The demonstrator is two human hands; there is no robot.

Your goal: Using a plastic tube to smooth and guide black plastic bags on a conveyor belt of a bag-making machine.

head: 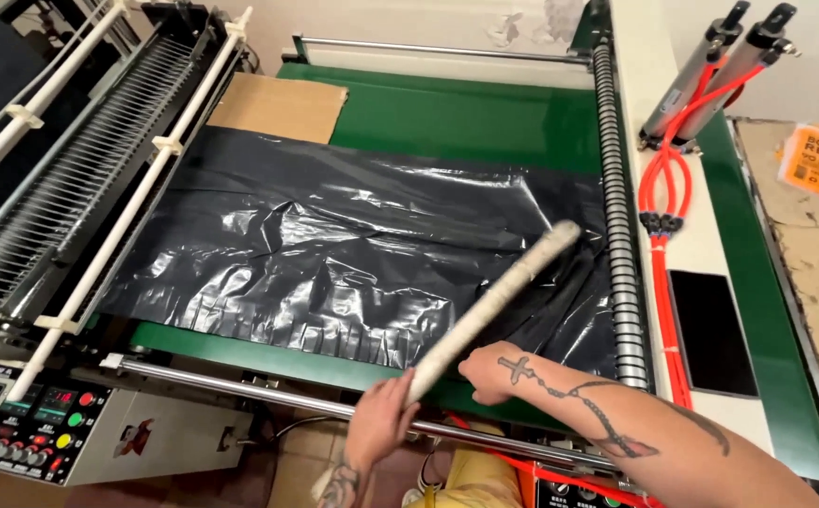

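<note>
Cardboard tube (494, 306), pale and stiff, slants from the lower edge toward one o'clock across glossy black plastic sheeting (334, 254) on the machine's green bed (466, 118). At seven o'clock sits a button-studded control panel (24, 423). The left hand (381, 423) is clenched around the tube's near end; the right hand (489, 372) presses curled fingers beside it on the film. Light and rigid, it looks best gripped at the ends; the film seems slippery and limp.

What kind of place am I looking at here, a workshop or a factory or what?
Probably a small factory that makes plastic bags. A stack of black plastic bags lies on a machine's green conveyor belt, with a button control panel at its corner. The left hand holds a long pale tube; the right hand rests beside it.
</note>
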